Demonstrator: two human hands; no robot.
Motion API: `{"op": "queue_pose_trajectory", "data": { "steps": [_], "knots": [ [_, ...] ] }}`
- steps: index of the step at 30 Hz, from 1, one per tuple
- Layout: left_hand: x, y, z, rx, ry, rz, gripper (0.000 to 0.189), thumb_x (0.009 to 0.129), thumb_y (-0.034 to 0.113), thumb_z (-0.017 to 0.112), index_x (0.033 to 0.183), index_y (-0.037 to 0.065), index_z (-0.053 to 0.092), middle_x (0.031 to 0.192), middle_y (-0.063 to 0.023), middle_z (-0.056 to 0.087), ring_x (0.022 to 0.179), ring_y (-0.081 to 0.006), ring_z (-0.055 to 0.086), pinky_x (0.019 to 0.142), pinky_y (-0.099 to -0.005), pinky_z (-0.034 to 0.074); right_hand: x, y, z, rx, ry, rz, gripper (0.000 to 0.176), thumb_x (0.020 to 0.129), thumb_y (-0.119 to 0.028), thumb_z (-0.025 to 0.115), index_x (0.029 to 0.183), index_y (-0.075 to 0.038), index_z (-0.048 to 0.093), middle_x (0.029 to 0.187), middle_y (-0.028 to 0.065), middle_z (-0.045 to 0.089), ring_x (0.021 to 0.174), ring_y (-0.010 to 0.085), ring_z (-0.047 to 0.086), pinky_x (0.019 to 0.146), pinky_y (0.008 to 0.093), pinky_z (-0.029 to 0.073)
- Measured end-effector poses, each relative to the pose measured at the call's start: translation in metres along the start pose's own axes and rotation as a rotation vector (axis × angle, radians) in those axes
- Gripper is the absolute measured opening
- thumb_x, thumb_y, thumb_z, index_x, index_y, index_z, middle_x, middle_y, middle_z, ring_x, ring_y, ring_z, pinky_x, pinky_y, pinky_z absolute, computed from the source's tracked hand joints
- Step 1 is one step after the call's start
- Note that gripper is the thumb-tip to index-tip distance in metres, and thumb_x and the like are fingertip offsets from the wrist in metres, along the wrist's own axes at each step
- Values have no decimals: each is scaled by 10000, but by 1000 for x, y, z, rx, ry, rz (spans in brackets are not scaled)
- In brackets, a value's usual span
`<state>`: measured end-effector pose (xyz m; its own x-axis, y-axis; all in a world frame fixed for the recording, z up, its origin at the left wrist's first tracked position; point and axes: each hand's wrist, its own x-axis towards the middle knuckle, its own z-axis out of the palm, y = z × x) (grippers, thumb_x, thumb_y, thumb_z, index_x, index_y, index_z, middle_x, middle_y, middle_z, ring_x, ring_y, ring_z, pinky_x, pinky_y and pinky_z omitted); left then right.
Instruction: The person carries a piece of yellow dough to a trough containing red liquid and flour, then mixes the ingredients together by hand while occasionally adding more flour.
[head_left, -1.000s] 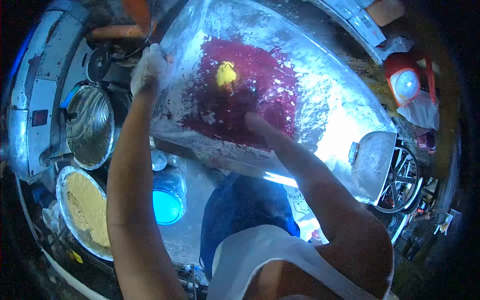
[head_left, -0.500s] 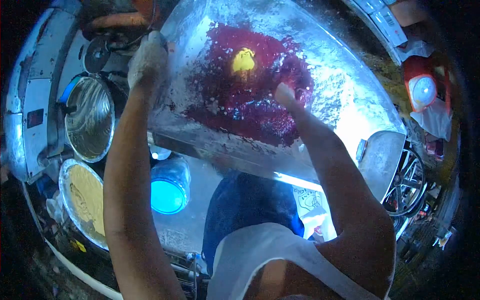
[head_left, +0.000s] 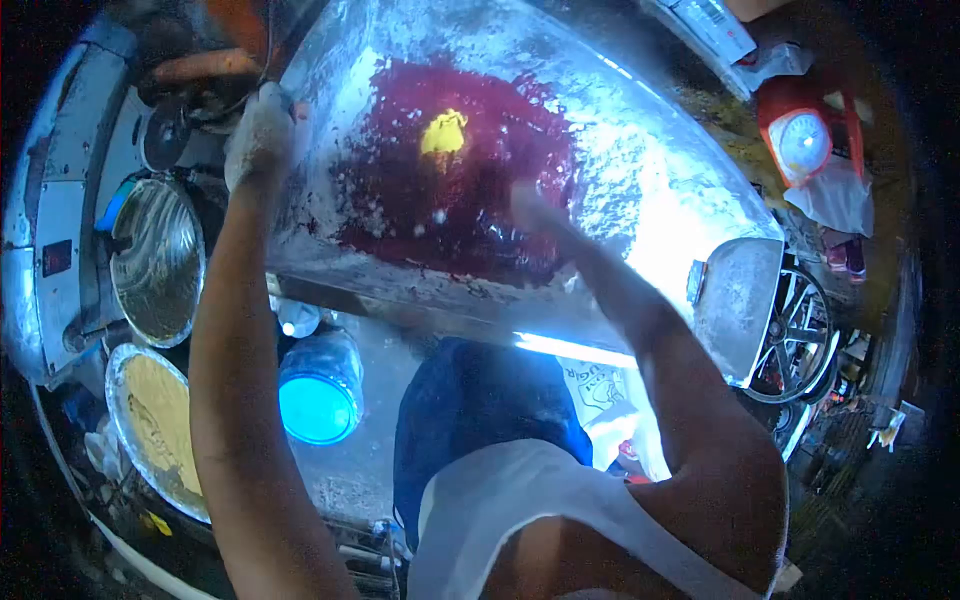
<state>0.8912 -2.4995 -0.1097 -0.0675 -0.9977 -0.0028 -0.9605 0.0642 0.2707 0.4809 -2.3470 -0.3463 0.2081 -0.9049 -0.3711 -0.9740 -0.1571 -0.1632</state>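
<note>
Left grip (head_left: pixel 262 135) stays clamped on the metal tray (head_left: pixel 640 190) rim. Right grip (head_left: pixel 533 208) has slid back through the red mixture (head_left: pixel 420 210), so the spreading goes on. I cannot tell whether its fingers are curled. The yellow lump (head_left: pixel 443 131) lies just beyond it, leftward.

- one tray (head_left: pixel 650 180); one red mash (head_left: pixel 440 215); one yellow lump (head_left: pixel 443 132)
- two hands: left hand (head_left: pixel 262 135); right hand (head_left: pixel 535 210)
- two round pans: one bare pan (head_left: pixel 155 260); one pan of yellow paste (head_left: pixel 150 425)
- one blue tub (head_left: pixel 320 400)
- one scale (head_left: pixel 805 145); one wheel (head_left: pixel 795 340)
</note>
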Motion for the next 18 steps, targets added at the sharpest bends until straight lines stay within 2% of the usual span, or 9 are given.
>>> {"op": "queue_pose_trajectory", "data": {
  "steps": [3, 5, 10, 12, 16, 18],
  "knots": [
    [0, -10, 8, -36, 52, 79, 337, 986, 351, 565, 1136, 51, 536, 1113, -287, 632, 1089, -497, 614, 905, -568, 488, 33, 33, -70, -191, -111, 245, 173, 903, -140, 614, 808, -66, 738, 790, 104, 664, 761, 214, 656, 630, 357, 520],
    [-3, -3, 0, 46, 39, 58, 330, 989, 347, 576, 1126, 50, 535, 1115, -286, 632, 1079, -498, 611, 894, -572, 484, 50, 56, -47, -176, -129, 250, 164, 906, -147, 608, 840, -67, 734, 824, 114, 662, 794, 226, 652, 664, 372, 515],
    [-4, -6, 3, -19, 74, 86, 348, 991, 369, 579, 1115, 46, 539, 1135, -272, 624, 1092, -486, 604, 898, -566, 482, 39, 31, 39, -180, -191, 121, 166, 913, -164, 591, 919, -69, 726, 911, 141, 658, 876, 259, 643, 750, 408, 502],
    [-3, -2, 0, -39, 24, 25, 345, 988, 355, 578, 1107, 33, 540, 1142, -272, 616, 1104, -482, 596, 906, -560, 479, 29, 15, 64, -167, -180, 47, 175, 916, -171, 584, 951, -69, 722, 946, 152, 656, 909, 272, 639, 785, 423, 496],
    [0, -4, 2, -11, 31, 51, 353, 975, 369, 583, 1144, 60, 574, 1197, -248, 647, 1126, -467, 621, 929, -575, 496, 1, -20, 112, -122, -136, -129, 207, 922, -185, 570, 1015, -71, 715, 1015, 174, 652, 976, 298, 632, 854, 452, 485],
    [-3, -3, 2, -17, 41, 52, 354, 986, 368, 558, 1135, 47, 561, 1198, -265, 631, 1138, -470, 605, 934, -562, 492, -9, -35, 121, -63, -134, -190, 227, 924, -192, 563, 1046, -71, 712, 1049, 185, 650, 1009, 311, 628, 888, 466, 480]
  ]
}}
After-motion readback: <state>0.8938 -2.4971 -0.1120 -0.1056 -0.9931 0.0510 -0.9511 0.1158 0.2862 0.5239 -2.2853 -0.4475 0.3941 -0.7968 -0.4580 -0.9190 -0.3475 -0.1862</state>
